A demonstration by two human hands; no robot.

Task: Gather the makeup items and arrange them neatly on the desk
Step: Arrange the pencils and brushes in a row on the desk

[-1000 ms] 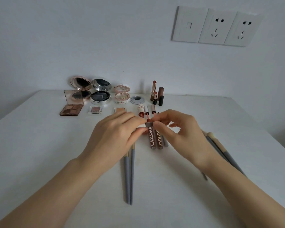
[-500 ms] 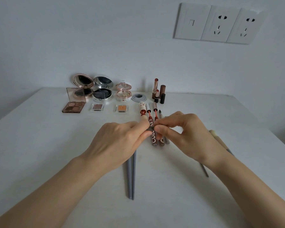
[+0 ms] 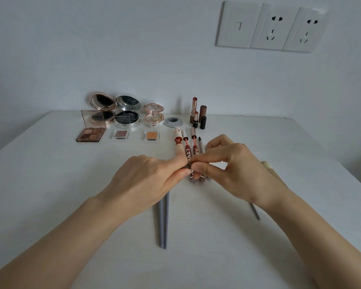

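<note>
Grey plastic or metal, I cannot tell which: the small dark grey piece (image 3: 187, 169) is pinched between thumb and forefinger of the left hand (image 3: 150, 180) and of the right hand (image 3: 236, 170), over the middle of the white desk (image 3: 50, 184). What shows of it runs crosswise, left to right, with fingertips covering its ends. Beneath it lie two brown-red lip gloss tubes with white lettering (image 3: 188, 152), their long axes pointing away toward the wall. A cream tube with a red collar (image 3: 178, 142) lies on their left and a thin grey pencil (image 3: 201, 143) on their right. Two slim grey brush handles (image 3: 163, 222) run side by side from under the left hand toward me, and another grey handle (image 3: 255, 212) pokes out below the right wrist. By the wall are open round compacts (image 3: 101, 109), upright lipsticks (image 3: 194, 110) and a brown four-pan eyeshadow palette (image 3: 90, 135).
</note>
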